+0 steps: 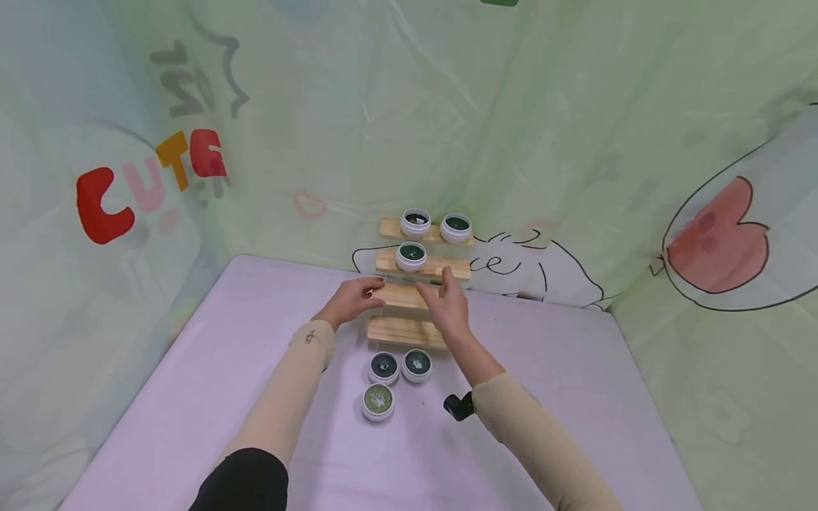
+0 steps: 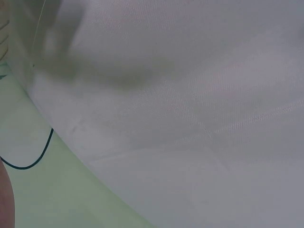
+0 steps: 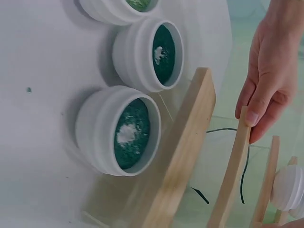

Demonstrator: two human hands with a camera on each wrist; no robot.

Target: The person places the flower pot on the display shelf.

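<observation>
A stepped rack of pale wooden boards stands near the back of the table. My left hand [image 1: 351,301] pinches the left end of the third board from the top [image 1: 401,296], thumb on one face and fingers on the other, as the right wrist view shows. My right hand [image 1: 450,312] is at the rack's right side, thumb and index finger straight and spread; its other fingers are hidden. Small white jars with dark green contents sit on the rack: two on the top board, including one jar [image 1: 456,227], and another jar [image 1: 412,255] on the second board.
Three more jars stand on the pale tablecloth [image 1: 543,397] before the lowest board [image 1: 406,332]: two dark green jars, one left [image 1: 384,366] and one right [image 1: 417,364], and a lighter green jar [image 1: 378,401]. A printed cloth curtain [image 1: 409,106] hangs behind.
</observation>
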